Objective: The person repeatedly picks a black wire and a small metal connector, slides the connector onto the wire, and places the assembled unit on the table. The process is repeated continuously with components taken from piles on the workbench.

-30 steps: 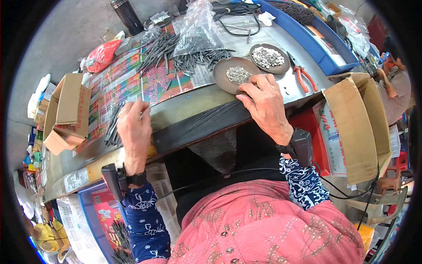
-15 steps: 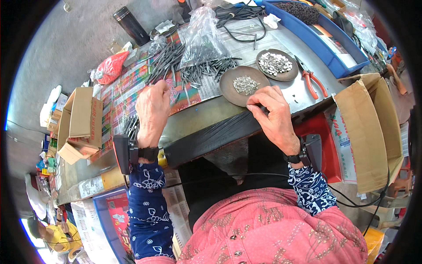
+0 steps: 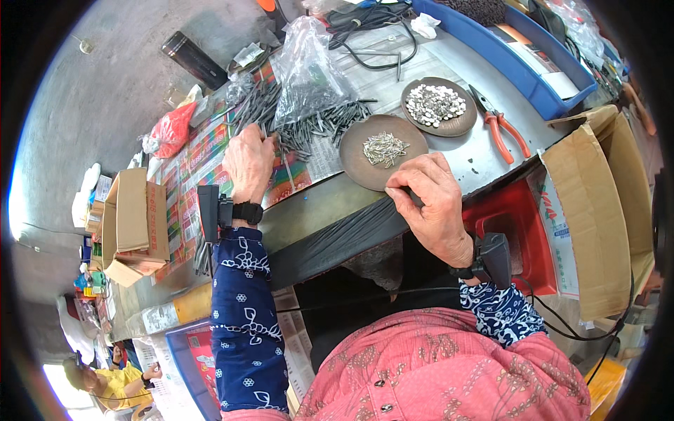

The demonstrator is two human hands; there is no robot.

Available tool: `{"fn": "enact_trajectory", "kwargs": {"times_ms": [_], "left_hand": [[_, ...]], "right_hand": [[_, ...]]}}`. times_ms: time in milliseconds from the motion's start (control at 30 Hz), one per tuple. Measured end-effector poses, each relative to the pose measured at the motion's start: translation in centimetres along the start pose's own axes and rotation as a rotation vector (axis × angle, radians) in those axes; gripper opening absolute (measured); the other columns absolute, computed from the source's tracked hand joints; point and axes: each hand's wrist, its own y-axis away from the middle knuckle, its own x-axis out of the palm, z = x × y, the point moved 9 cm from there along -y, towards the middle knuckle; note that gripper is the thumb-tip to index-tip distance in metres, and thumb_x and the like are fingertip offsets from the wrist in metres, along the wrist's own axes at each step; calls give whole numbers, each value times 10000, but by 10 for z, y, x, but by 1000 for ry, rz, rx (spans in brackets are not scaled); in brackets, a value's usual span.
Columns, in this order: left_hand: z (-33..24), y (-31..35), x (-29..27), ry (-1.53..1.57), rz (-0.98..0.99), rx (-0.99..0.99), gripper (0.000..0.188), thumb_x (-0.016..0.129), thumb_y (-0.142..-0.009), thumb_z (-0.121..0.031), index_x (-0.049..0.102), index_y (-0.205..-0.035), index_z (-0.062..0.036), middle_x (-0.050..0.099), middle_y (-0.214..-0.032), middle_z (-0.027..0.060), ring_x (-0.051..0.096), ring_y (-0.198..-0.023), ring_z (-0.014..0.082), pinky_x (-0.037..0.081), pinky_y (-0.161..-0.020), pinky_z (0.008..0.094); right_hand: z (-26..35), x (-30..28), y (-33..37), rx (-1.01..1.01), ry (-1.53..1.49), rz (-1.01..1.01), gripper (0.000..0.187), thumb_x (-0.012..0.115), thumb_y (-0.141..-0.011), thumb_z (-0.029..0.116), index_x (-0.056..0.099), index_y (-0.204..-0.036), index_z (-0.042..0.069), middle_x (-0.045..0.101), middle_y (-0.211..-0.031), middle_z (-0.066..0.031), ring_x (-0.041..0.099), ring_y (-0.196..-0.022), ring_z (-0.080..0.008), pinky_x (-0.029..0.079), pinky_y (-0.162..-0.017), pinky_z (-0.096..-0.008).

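Note:
My left hand [image 3: 249, 165] is at the near edge of a pile of thin dark tube-like pieces [image 3: 312, 128], its fingers curled down and largely hidden behind the back of the hand. Over the table's front edge, my right hand [image 3: 432, 203] is closed in a pinch, thumb against forefinger; whatever it holds is too small to make out. Just beyond it lies a round brown dish [image 3: 354, 158] with small shiny metal pins [image 3: 385, 149]. A second brown dish [image 3: 458, 128] holds small whitish and silvery pieces [image 3: 433, 105].
Red-handled pliers [image 3: 500, 133] lie right of the dishes. A clear plastic bag [image 3: 309, 77] rests on the dark pieces. A blue tray [image 3: 554, 105] and an open cardboard box [image 3: 586, 224] stand right, a smaller box [image 3: 133, 217] left. Another person [image 3: 112, 379] sits far left.
My left hand has shifted slightly toward the dark pile, and its fingers now reach the pieces. My right hand stays pinched near the dish of pins. The whole view has tilted a little.

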Motion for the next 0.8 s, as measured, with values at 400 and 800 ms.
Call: {"fn": "enact_trajectory", "kwargs": {"times_ms": [400,800], "left_hand": [[-7,26,-36,108,-90,33,167,643,-750,-175,669,-774,-11,653,-722,180,646,-688,347,498,-651,414],[-73,148,-95,871,161,-97,150,631,-869,-27,614,-1009,25,645,-660,35,556,-593,26,408,-533,183]], "right_hand": [[4,-7,2,-20,-3,-40,120,711,-707,0,632,-779,53,615,-815,-60,571,-829,-266,461,-721,-364],[30,-6,13,196,-269,71,114,701,-778,-45,650,-870,-3,644,-807,-21,583,-705,-76,474,-632,-223]]}}
